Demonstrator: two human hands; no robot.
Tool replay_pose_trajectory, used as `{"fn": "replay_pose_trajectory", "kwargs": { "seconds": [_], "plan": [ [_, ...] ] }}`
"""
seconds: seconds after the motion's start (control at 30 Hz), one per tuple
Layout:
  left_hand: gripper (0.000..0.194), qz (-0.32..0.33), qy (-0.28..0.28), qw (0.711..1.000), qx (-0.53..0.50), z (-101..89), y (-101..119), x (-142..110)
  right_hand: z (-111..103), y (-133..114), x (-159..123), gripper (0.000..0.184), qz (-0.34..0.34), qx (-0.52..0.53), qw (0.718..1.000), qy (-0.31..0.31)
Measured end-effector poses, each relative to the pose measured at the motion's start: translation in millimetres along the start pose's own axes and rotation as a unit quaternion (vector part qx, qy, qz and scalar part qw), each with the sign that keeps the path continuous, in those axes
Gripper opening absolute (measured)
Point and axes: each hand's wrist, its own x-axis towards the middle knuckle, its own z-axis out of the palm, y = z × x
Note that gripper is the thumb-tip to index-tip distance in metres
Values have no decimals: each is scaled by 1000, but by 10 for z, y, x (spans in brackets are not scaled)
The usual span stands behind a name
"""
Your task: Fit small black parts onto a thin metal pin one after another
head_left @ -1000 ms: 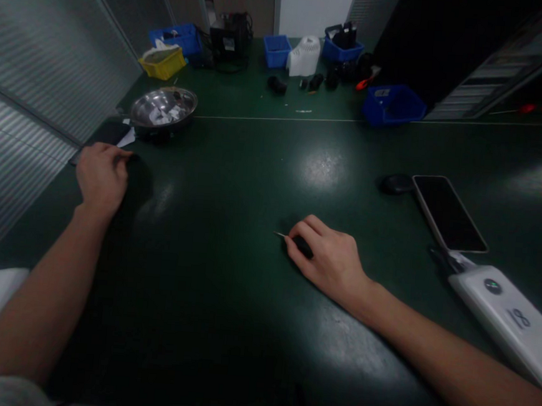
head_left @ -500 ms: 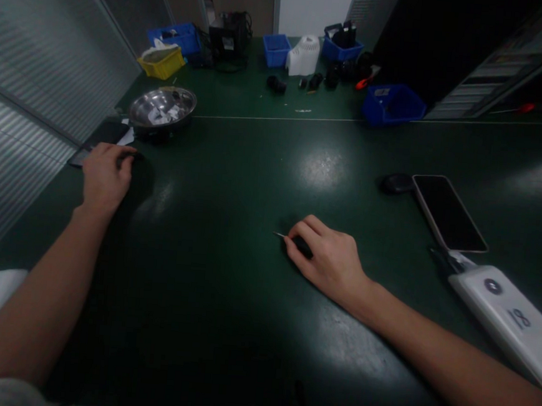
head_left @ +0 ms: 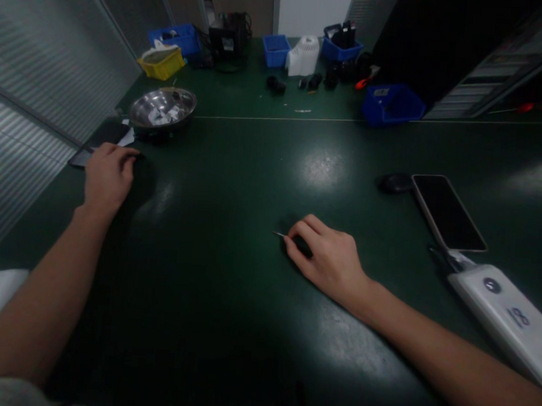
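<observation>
While both bare hands are low over the smooth, dark green table, the right hand pinches a thin, pale, needle-like rod between thumb and forefinger; its end sticks out just ahead of these fingertips. It seems to me light and stiff, perhaps of metal, and so slim that it may turn or slip in a loose pinch. I would hold it close behind the visible end, as these fingers do. Inside their curl is a black shape, maybe a handle, maybe only shadow. The left hand has a small, dark piece at its fingertips; whether they grip it, I cannot tell. Just beyond them stands a shiny, round steel bowl with white scraps.
</observation>
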Motion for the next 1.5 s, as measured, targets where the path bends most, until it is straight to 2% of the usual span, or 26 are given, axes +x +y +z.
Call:
{"fn": "replay_pose_trajectory", "kwargs": {
  "seconds": [0.53, 0.73, 0.83, 0.93, 1.0, 1.07, 1.17, 1.23, 1.33, 1.5],
  "plan": [
    [42, -56, 15, 998, 7, -33, -9, -2, -9, 2, 5, 27, 1, 1, 1000, -9],
    [39, -46, 12, 999, -4, -14, -21, 5, 19, 10, 5, 26, -5, -7, 1000, 1],
    [36, -34, 17, 999, -26, -22, 45, 22, 19, 8, 9, 27, -4, -6, 1000, 4],
    [35, -14, 32, 998, -57, -107, 333, 34, 12, 6, 11, 26, -4, -5, 1000, 5],
    [33, 21, 40, 993, -108, -223, 712, -16, 7, 4, 9, 26, -4, -3, 1000, 3],
    [26, 85, 42, 972, -214, -363, 1204, -147, 2, 0, 7, 26, -3, 0, 1000, 0],
    [9, 208, -44, 923, -322, -506, 1924, -461, 1, -7, 5, 26, 8, 7, 1000, 3],
    [9, 280, -95, 885, -359, -504, 2242, -671, 3, -11, 8, 25, 22, 13, 1000, 13],
    [13, 315, -136, 856, -388, -398, 2411, -865, 6, -14, 14, 22, 34, 30, 999, 27],
    [13, 298, -159, 851, -402, -293, 2330, -895, -2, -11, 12, 21, 18, 68, 997, 34]
  ]
}}
